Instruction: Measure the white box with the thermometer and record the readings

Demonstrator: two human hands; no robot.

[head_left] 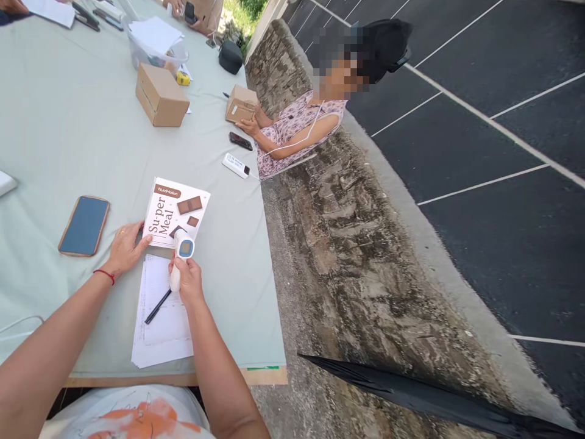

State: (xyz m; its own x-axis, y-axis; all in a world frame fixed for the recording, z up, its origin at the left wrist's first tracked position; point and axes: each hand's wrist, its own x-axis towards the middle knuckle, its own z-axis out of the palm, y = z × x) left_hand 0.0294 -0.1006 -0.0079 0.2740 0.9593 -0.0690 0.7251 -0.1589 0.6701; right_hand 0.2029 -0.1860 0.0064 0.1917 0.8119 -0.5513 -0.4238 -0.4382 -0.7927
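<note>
A white carton printed "Su-per Meal" [196,213] stands on the cloth-covered table, brown bars pictured on its face. My left hand [125,245] grips the carton's near left corner, thumb in front; its other fingers are partly hidden. In my right hand [189,283] is a white infrared thermometer [175,279] with a blue-framed display, held upright close to the carton's near side. Beneath that hand lie printed paper sheets [159,341] with a black pen [158,306] on them. A phone [85,225] lies left of my left hand.
Across the table a person [297,128] holds a small cardboard box [241,103]. Near them are a dark phone [240,141] and a white device [236,165]. A larger cardboard box [164,97] and a plastic bin [137,55] stand farther back. The table's right edge borders a stone wall.
</note>
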